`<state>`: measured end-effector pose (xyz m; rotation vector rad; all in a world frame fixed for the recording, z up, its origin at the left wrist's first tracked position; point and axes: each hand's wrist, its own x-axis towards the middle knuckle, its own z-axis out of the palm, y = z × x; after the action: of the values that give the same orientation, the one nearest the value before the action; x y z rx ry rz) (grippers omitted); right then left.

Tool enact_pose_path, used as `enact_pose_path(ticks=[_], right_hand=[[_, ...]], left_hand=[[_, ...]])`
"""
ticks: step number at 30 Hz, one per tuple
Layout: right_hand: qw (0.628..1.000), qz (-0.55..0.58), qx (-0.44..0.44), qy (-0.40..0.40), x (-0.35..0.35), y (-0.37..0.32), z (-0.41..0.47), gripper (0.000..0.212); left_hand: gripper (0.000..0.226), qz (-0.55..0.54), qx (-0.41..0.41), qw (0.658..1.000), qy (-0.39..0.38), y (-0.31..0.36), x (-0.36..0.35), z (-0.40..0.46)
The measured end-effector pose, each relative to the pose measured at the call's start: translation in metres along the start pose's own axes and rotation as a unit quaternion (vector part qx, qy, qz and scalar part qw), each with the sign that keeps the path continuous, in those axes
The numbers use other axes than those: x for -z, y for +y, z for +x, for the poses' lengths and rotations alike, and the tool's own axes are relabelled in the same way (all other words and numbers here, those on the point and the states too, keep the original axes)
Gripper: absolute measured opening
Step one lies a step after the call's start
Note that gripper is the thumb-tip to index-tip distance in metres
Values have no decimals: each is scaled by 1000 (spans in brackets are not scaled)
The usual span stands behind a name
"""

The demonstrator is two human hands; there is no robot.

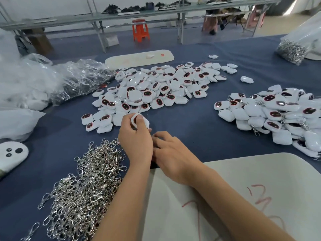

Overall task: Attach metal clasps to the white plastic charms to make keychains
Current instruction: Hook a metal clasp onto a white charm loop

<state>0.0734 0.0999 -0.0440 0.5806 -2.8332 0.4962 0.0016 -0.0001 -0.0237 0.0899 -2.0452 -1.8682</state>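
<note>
Charm (140,120) sits pinched in left hand (136,138) grip, above knuckles.

On the surface (199,119), a heap of clasps (83,185) lies near left, a pile of charms (156,87) behind it at centre, and assembled keychains (278,115) to the right.

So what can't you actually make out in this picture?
- Right hand: fingertips hidden behind the left hand; any clasp there unseen.
- Held charm: face covered by the thumb.
- Bag, top right: cut off by the edge.
- Far shelf items: too small, blurred.
</note>
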Motion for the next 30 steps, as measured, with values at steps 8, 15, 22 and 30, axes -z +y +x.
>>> enact_pose_path(ticks=[8,15,22,30], right_hand=[[994,89,-44,43,6,-4,-3,17],[963,150,-134,182,5,5,-7,15],[860,329,-256,293,17,24,-16,13],[789,474,-284,268,23,43,-40,12]], left_hand=[[14,-18,-84,996,15,-15,16,-7],[17,-22,-137,989,-39,-9,7,-22],[18,4,-126,987,-98,-9,3,-24],[27,25,-108,975,-190,-9,5,-31]])
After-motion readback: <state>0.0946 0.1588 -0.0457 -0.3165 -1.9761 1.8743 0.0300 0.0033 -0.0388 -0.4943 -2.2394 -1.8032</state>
